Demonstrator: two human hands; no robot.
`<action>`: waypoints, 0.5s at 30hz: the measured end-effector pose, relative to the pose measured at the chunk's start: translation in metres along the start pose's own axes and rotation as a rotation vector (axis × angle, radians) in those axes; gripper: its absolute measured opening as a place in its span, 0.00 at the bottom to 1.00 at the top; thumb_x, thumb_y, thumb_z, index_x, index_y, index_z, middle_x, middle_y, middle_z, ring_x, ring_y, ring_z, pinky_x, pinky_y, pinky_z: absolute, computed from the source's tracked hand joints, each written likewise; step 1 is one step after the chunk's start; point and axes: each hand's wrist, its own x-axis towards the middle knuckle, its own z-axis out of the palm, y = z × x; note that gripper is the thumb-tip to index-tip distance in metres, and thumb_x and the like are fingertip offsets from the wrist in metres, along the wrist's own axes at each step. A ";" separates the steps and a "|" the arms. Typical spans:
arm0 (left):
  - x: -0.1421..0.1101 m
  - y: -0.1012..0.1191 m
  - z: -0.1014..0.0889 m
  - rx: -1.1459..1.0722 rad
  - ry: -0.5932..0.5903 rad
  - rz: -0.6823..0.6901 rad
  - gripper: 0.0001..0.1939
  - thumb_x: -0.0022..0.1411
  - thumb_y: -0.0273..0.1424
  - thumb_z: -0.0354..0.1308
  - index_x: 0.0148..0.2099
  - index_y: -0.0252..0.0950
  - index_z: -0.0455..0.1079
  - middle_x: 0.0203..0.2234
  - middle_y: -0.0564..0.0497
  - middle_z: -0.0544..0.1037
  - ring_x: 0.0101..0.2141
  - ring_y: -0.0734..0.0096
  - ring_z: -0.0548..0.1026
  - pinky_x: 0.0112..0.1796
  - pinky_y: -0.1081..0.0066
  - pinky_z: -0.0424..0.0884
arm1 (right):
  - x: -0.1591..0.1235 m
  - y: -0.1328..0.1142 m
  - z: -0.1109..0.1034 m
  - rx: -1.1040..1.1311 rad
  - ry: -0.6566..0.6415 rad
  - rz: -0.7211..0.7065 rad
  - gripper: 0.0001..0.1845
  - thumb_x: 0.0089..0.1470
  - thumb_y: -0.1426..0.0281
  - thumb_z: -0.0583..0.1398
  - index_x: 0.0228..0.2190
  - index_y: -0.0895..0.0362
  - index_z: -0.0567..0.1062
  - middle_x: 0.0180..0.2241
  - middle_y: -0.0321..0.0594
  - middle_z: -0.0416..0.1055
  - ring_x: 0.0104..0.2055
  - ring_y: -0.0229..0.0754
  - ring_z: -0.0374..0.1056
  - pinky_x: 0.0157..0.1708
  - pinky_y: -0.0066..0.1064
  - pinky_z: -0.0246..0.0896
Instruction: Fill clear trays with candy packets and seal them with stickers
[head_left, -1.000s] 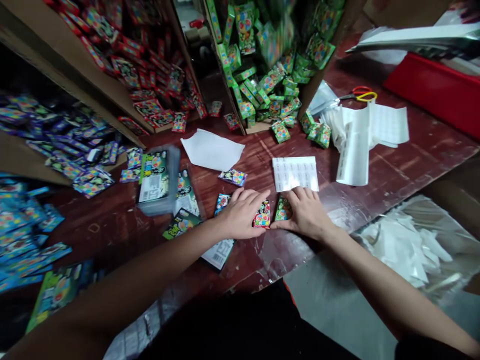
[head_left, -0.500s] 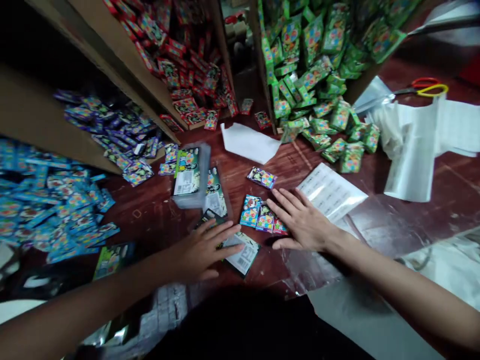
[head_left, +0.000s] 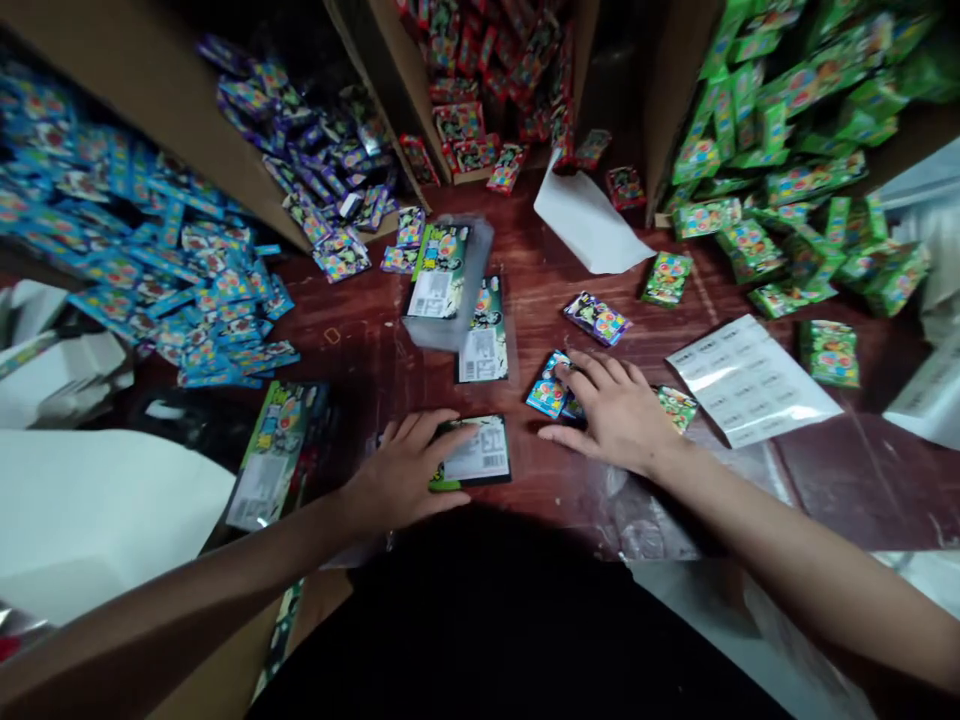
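On the table (head_left: 375, 350), our left hand (head_left: 409, 465) lies, fingers apart, over the printed card (head_left: 484, 450), maybe to steady it; rightward, our right hand (head_left: 619, 415), fingers also spread, covers small packets (head_left: 550, 385), perhaps for aligning them.

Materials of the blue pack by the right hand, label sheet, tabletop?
Blue pack: printed film or thin card, finish unclear; colourful graphics.
Label sheet: probably coated paper or film, glossy; bright glare.
Tabletop: likely wood, worn red-brown coating; streaks, scuffs.
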 end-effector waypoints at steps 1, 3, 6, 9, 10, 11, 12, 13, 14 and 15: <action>0.000 0.003 0.002 -0.009 0.016 -0.024 0.38 0.59 0.47 0.65 0.68 0.45 0.59 0.62 0.41 0.64 0.58 0.46 0.64 0.56 0.47 0.62 | 0.001 -0.003 0.001 0.014 0.009 0.012 0.39 0.60 0.44 0.54 0.59 0.61 0.67 0.63 0.58 0.63 0.59 0.67 0.61 0.53 0.58 0.60; 0.002 0.009 0.006 -0.022 0.046 -0.062 0.39 0.58 0.48 0.66 0.67 0.46 0.60 0.61 0.43 0.65 0.56 0.47 0.65 0.56 0.48 0.62 | 0.000 -0.007 0.004 0.063 0.028 0.009 0.34 0.62 0.49 0.56 0.57 0.62 0.69 0.60 0.59 0.65 0.55 0.65 0.63 0.52 0.57 0.61; 0.008 0.015 0.007 -0.040 0.088 -0.118 0.42 0.54 0.48 0.69 0.67 0.47 0.60 0.59 0.45 0.67 0.54 0.49 0.66 0.54 0.50 0.63 | -0.008 -0.010 0.007 0.200 0.014 -0.103 0.31 0.61 0.52 0.59 0.56 0.60 0.69 0.60 0.57 0.66 0.56 0.60 0.65 0.55 0.54 0.62; 0.012 0.015 0.008 -0.041 0.109 -0.093 0.43 0.52 0.47 0.70 0.67 0.47 0.60 0.59 0.45 0.66 0.55 0.49 0.66 0.55 0.51 0.62 | -0.016 -0.013 0.008 0.301 -0.078 -0.263 0.32 0.60 0.52 0.61 0.58 0.59 0.68 0.62 0.54 0.65 0.61 0.57 0.63 0.59 0.50 0.62; 0.013 0.014 0.009 -0.042 0.106 -0.061 0.43 0.53 0.46 0.70 0.67 0.46 0.60 0.60 0.44 0.66 0.56 0.49 0.65 0.55 0.50 0.62 | -0.018 -0.015 0.008 0.315 -0.108 -0.301 0.33 0.60 0.52 0.62 0.59 0.59 0.67 0.63 0.54 0.64 0.63 0.57 0.62 0.61 0.50 0.62; 0.014 0.013 0.009 -0.043 0.101 -0.024 0.42 0.53 0.46 0.70 0.67 0.46 0.60 0.60 0.44 0.66 0.56 0.48 0.65 0.56 0.50 0.61 | -0.018 -0.016 0.008 0.326 -0.131 -0.324 0.35 0.59 0.52 0.62 0.61 0.59 0.66 0.64 0.55 0.63 0.64 0.56 0.61 0.62 0.49 0.61; 0.016 0.013 0.010 -0.045 0.096 0.007 0.42 0.54 0.46 0.69 0.67 0.47 0.60 0.60 0.44 0.66 0.56 0.48 0.65 0.56 0.49 0.61 | -0.018 -0.017 0.007 0.338 -0.143 -0.338 0.38 0.59 0.53 0.63 0.63 0.60 0.63 0.65 0.56 0.62 0.66 0.56 0.60 0.63 0.49 0.59; 0.018 0.012 0.011 -0.045 0.093 0.029 0.41 0.54 0.46 0.69 0.67 0.47 0.60 0.60 0.44 0.66 0.57 0.47 0.65 0.56 0.49 0.60 | -0.017 -0.018 0.006 0.355 -0.146 -0.348 0.42 0.58 0.52 0.63 0.65 0.61 0.60 0.66 0.57 0.61 0.67 0.55 0.58 0.65 0.49 0.58; 0.020 0.011 0.012 -0.043 0.092 0.042 0.41 0.55 0.46 0.69 0.68 0.48 0.60 0.60 0.44 0.67 0.57 0.47 0.65 0.56 0.49 0.61 | -0.017 -0.017 0.004 0.371 -0.143 -0.358 0.46 0.57 0.52 0.64 0.67 0.61 0.56 0.66 0.58 0.59 0.69 0.54 0.56 0.66 0.49 0.55; 0.022 0.010 0.013 -0.041 0.095 0.049 0.41 0.55 0.46 0.69 0.68 0.48 0.60 0.60 0.44 0.67 0.57 0.46 0.65 0.56 0.49 0.61 | -0.018 -0.015 0.002 0.379 -0.134 -0.366 0.51 0.56 0.50 0.64 0.68 0.62 0.51 0.67 0.60 0.56 0.70 0.53 0.53 0.67 0.50 0.52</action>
